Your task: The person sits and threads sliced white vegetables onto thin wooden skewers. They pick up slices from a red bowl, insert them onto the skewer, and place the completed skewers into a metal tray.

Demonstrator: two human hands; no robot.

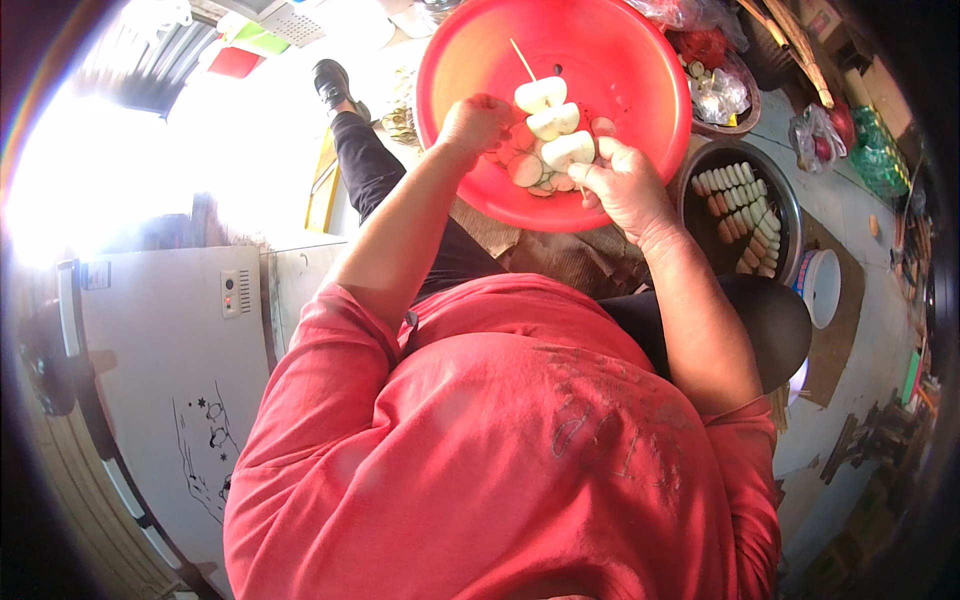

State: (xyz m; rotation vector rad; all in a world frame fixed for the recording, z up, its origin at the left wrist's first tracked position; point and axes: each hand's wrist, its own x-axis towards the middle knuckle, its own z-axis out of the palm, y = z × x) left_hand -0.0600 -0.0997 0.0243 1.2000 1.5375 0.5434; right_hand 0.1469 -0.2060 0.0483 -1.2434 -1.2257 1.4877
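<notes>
My right hand (630, 191) grips the lower end of a thin wooden skewer (522, 58). Three thick pale chunks (553, 120) of peeled vegetable or fruit are threaded along it, with small gaps between them. The bare tip points up and away from me. To the left of the chunks, my left hand (476, 126) hovers over the basin with its fingers curled; whether they hold something is hidden. Both hands are above a large red plastic basin (480, 45). Thin round slices with pale flesh (525, 171) lie in its near part, partly covered by the skewer.
Right of the red basin, a metal basin (787, 195) holds rows of pale skewered pieces (739, 202). Beside it stands a white bucket (823, 289). A tub (752, 112) with plastic bags sits farther back. A white chest freezer (165, 345) is at my left.
</notes>
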